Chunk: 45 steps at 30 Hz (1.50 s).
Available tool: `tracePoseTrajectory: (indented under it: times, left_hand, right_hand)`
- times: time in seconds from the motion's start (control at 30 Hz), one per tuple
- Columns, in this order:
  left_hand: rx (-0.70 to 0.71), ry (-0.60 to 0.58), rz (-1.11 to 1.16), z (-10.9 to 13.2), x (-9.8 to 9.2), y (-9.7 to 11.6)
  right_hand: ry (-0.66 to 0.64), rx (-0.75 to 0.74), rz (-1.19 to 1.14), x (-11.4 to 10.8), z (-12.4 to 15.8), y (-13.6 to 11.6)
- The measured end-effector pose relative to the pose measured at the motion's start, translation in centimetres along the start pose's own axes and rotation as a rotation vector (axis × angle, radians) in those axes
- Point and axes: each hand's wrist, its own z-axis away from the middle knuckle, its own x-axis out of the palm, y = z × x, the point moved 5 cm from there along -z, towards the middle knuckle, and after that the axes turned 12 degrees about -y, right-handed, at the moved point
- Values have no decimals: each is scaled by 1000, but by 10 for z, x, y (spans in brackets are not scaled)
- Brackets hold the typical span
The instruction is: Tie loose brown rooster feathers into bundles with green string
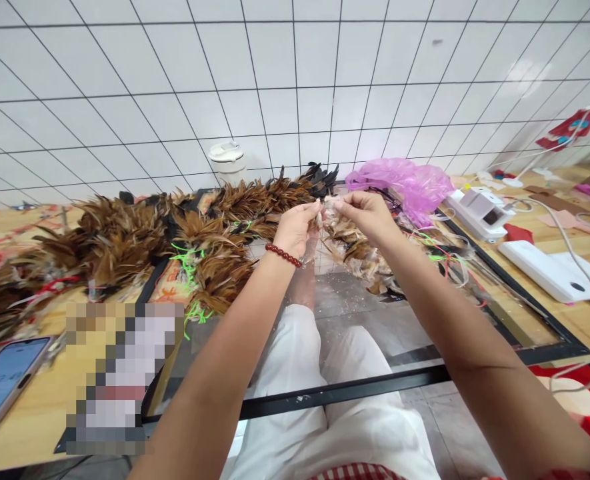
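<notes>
Both hands are raised close together over the glass tabletop, fingertips nearly meeting. My left hand, with a red bead bracelet at the wrist, pinches a small pale feather. My right hand is pinched too, at pale fluff beside the left fingertips; the fingers partly hide it. Below the right hand lies a pile of loose cream and brown feathers. Brown feather bunches tied with bright green strings lie to the left of my hands.
More brown feather bundles spread leftward. A white lidded container stands by the tiled wall. Pink plastic bag, white device, cables and white boxes sit right. A phone lies left. The table has a black frame.
</notes>
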Motion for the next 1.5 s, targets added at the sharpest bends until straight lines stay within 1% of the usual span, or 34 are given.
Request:
tracePoseTrajectory:
  times: [0.07, 0.13, 0.2, 0.3, 0.53, 0.6, 0.67, 0.7, 0.77, 0.83, 0.87, 0.93, 1.03, 1.13, 1.3, 1.37, 1.4, 1.47, 1.5]
  left_hand:
    - [40, 30, 34, 0, 1, 0]
    - [58, 24, 68, 0, 3, -1]
    - [67, 3, 90, -1, 6, -2]
    - [69, -22, 102, 0, 10, -4]
    - [90, -24, 102, -1, 13, -6]
    - [105, -11, 90, -2, 12, -6]
    - [134, 25, 76, -2, 11, -5]
    - [152, 45, 63, -2, 10, -4]
    - [178, 73, 21, 0, 9, -1]
    - [176, 64, -39, 1, 10, 0]
    - [167, 48, -70, 2, 12, 1]
    - [143, 0, -115, 3, 15, 0]
    - [108, -80, -130, 5, 22, -1]
    - [90, -163, -110, 7, 27, -2]
    - [83, -272, -83, 10, 33, 0]
    - [48, -277, -87, 9, 32, -2]
    - [28, -260, -83, 8, 31, -4]
    - [17, -189, -63, 6, 28, -7]
    - [36, -151, -55, 5, 26, -8]
  right_hand:
    - [-18, 60, -200, 10, 0, 5]
    - [-17, 125, -326, 18, 2, 10]
    - [-18, 182, -405, 24, 4, 14]
    - [-22, 206, -464, 26, 6, 14]
    - [-38, 235, -423, 27, 8, 12]
    - [-84, 244, -361, 28, 7, 15]
    - [-107, 205, -249, 25, 4, 17]
    - [-84, 164, -191, 21, 2, 18]
    - [27, 60, -111, 9, -1, 16]
    - [116, -35, -85, 0, -2, 11]
    - [128, -70, -87, -2, -2, 8]
    - [90, -112, -111, -4, -2, 2]
    - [-27, -117, -183, -2, -1, -4]
    - [-122, -90, -246, -2, 0, -6]
    - [-208, -21, -316, -3, 2, -9]
    - [-232, -27, -307, -2, 2, -11]
    - [-220, -39, -283, -3, 2, -12]
    - [-153, -63, -189, -6, 1, -12]
    - [-111, -72, -123, -8, 0, -11]
